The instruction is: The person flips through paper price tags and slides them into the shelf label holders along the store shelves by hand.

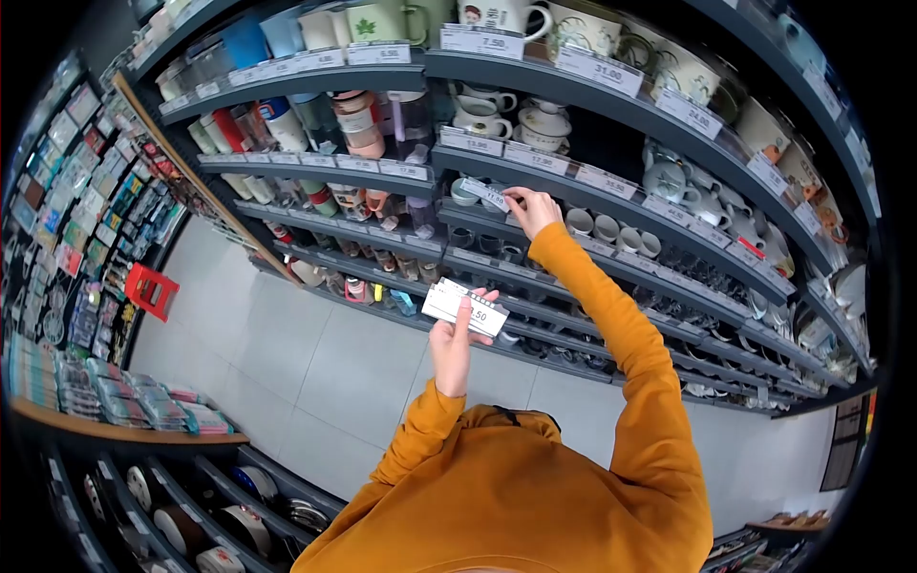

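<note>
My left hand (457,346) is closed around a small stack of white price tags (449,304), with the thumb pressed on the front one, which shows part of a price. Further up, my right hand (533,208) reaches to a shelf edge, fingers pinched on one end of a single price tag (487,195). That tag is tilted in front of small light-coloured bowls (464,191). Whether it sits in the shelf's label strip I cannot tell. To the right of my right hand stand several white cups (606,227).
Shelves (382,177) hold mugs, teapots (669,177), bottles and glasses, with price tags along their edges. On the left are a red step stool (151,291) and a wall of hanging packaged goods (86,191). A lower shelf unit (124,435) stands at bottom left on the tiled floor (325,382).
</note>
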### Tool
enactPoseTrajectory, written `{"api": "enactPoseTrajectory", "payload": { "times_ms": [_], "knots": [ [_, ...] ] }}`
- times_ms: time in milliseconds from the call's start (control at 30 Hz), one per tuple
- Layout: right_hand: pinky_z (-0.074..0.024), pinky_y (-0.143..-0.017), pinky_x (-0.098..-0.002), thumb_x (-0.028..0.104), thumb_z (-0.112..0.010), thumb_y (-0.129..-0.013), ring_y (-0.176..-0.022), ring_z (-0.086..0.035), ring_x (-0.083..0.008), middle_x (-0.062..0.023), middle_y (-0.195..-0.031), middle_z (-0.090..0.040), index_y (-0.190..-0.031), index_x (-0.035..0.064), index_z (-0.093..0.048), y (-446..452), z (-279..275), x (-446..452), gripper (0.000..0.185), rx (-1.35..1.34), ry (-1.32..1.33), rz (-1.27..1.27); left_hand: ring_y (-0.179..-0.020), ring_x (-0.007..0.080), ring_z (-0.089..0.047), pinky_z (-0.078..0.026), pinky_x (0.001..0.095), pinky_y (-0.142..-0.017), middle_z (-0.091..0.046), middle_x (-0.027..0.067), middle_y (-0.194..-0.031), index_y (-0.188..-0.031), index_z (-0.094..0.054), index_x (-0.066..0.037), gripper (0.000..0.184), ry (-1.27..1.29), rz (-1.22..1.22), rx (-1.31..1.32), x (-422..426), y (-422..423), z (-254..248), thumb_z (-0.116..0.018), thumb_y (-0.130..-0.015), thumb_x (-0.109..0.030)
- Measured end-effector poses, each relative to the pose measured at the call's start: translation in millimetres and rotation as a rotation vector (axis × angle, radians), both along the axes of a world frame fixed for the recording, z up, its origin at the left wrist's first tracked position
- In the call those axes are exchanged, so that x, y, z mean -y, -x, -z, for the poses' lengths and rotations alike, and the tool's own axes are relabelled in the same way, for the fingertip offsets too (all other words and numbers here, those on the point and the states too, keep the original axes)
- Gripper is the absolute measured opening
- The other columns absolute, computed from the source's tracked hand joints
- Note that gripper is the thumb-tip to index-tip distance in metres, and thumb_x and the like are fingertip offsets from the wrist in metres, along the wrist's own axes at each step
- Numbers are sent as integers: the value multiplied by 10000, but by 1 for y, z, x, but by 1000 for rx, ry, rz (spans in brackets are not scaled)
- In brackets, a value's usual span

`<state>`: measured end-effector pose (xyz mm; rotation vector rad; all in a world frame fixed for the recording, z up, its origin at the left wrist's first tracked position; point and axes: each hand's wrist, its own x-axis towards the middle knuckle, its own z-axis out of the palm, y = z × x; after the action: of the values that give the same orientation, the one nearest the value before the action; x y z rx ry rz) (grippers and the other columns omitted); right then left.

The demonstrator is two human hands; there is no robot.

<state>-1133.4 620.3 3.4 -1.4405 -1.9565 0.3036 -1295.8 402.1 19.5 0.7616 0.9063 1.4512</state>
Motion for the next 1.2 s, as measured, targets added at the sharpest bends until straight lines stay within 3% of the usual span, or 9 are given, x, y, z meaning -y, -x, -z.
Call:
{"api": "enactPoseTrajectory", "payload": {
  "times_ms": [100, 333, 500, 600, 700, 900, 1033, 1200],
  "knots": [
    [-525, -706, -401, 265, -581, -897, -803, -650, -351, -152, -866, -684, -1015, 141, -686, 13, 9, -10, 201, 144, -52, -34, -876, 133, -644, -503, 219, -629, -626, 154, -1180, -1246, -497, 51, 416, 15, 5, 29, 5, 6, -5, -407, -1013, -282],
    [-516, -758, -417, 304, -559, -912, -840, -645, -363, -178, -902, -679, -1037, 151, -688, 22, 20, -25, 235, 160, -50, -1, -1049, 179, -594, -526, 268, -757, -544, 183, -1292, -1365, -380, 28, 476, -31, 64, 128, 8, 12, -21, -289, -979, -235],
    [-499, -802, -370, 308, -570, -912, -863, -650, -328, -155, -919, -684, -1070, 141, -680, 14, 26, -28, 255, 81, 108, -3, -1052, 165, -584, -521, 269, -769, -525, 165, -1324, -1380, -366, 4, 499, -59, 88, 106, 8, 14, -26, -284, -971, -270],
    [-489, -858, -391, 309, -549, -917, -977, -616, -353, -153, -1055, -664, -1075, 177, -683, 11, 13, -26, 246, 45, 108, -14, -1053, 158, -578, -520, 264, -762, -526, 158, -1325, -1382, -367, -4, 510, -73, 81, 91, 7, 13, -29, -279, -966, -286],
    [-484, -874, -380, 300, -546, -919, -996, -610, -344, -132, -1074, -662, -1073, 192, -684, 7, 19, -32, 233, 77, 260, -129, -1059, 154, -573, -520, 262, -757, -526, 156, -1326, -1380, -370, -5, 511, -71, 86, 86, 7, 13, -29, -278, -965, -289],
    [-486, -877, -381, 312, -520, -933, -996, -613, -333, -131, -1069, -662, -1074, 178, -679, 16, 1, -25, 251, 129, 142, -81, -1060, 151, -572, -523, 263, -753, -526, 163, -1323, -1376, -376, 1, 510, -67, 66, 79, 6, 17, -30, -275, -967, -287],
    [-492, -865, -391, 307, -520, -935, -986, -620, -333, -135, -1051, -667, -1088, 167, -668, 16, 20, -35, 255, 190, 99, -84, -1055, 150, -574, -527, 262, -750, -530, 168, -1316, -1375, -377, 3, 509, -78, 52, 66, 6, 19, -32, -278, -968, -285],
    [-483, -884, -377, 299, -538, -929, -1003, -618, -325, -137, -1072, -663, -1084, 159, -669, 20, 15, -35, 247, 179, 203, -109, -1055, 154, -577, -535, 266, -747, -527, 171, -1318, -1377, -370, 13, 511, -76, 45, 58, 5, 20, -32, -282, -971, -286]
  ]
}}
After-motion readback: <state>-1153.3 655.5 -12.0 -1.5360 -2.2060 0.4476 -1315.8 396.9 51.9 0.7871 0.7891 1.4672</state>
